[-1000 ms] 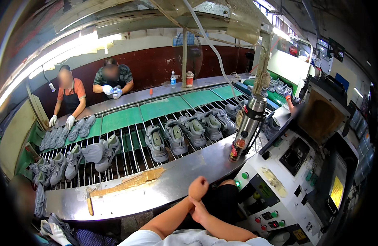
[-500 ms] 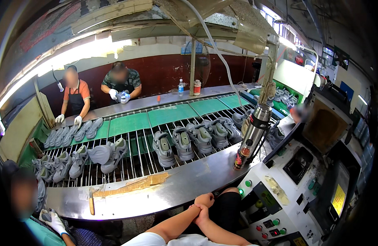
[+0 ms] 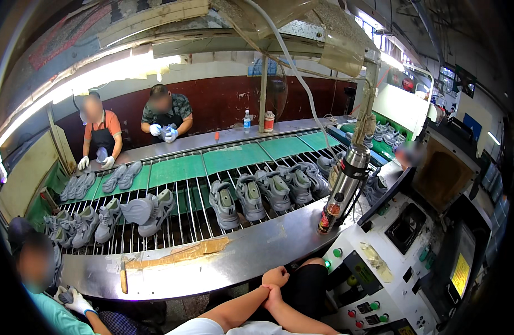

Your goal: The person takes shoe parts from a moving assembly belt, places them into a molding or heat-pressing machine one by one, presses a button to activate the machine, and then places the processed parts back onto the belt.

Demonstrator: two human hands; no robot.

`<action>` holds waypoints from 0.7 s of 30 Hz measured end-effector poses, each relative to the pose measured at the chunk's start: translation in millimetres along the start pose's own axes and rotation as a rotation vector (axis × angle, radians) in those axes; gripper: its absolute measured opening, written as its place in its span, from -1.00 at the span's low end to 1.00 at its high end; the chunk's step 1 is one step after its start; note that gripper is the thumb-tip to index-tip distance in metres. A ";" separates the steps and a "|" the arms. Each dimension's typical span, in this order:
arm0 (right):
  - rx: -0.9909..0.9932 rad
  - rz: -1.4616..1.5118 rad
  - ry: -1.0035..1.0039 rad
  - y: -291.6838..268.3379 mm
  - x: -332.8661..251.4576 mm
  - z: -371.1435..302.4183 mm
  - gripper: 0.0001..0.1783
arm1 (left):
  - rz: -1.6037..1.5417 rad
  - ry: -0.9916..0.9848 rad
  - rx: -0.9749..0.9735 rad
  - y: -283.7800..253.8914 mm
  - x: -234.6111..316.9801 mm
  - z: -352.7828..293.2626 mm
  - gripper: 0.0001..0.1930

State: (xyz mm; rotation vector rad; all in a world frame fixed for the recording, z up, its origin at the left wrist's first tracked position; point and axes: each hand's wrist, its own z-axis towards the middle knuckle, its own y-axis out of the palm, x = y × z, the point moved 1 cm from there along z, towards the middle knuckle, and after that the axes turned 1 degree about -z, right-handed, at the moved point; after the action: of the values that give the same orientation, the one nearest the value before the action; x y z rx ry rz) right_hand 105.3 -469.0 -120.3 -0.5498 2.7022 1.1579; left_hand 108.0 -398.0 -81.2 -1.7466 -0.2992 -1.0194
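My left hand (image 3: 276, 276) rests near the front edge of the steel counter (image 3: 173, 278), its fingers curled in, with nothing seen in them. My right hand (image 3: 273, 295) is closed around my left wrist. Both hands lie by my dark-clothed lap, apart from the counter. Beyond it, grey sneakers (image 3: 250, 196) stand in a row on the metal bars of a conveyor (image 3: 193, 215). Another group of grey sneakers (image 3: 107, 220) stands to the left. A knife (image 3: 123, 277) with a wooden-looking handle lies on the counter.
A steel thermos (image 3: 346, 181) stands at the counter's right end, beside a control panel (image 3: 374, 273) with coloured buttons. Two co-workers in white gloves (image 3: 170, 134) handle shoe parts across the conveyor. Grey soles (image 3: 130, 175) lie on green mats. Another person (image 3: 56, 307) sits close on my left.
Across the conveyor, the co-worker in orange has lifted a sole from the green mat. The person at my left has shifted slightly. My hands stay clasped at nearly the same place.
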 end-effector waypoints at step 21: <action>0.014 0.047 0.000 17.7 6.2 -16.8 -0.63 | -0.014 0.020 -0.143 7.3 -21.6 4.0 -0.77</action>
State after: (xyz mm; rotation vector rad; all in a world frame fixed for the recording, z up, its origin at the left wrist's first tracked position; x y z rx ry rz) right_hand 92.9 -471.7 -98.6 -0.4860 2.7352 1.1489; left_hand 101.5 -392.0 -102.6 -1.8635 -0.2307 -1.0905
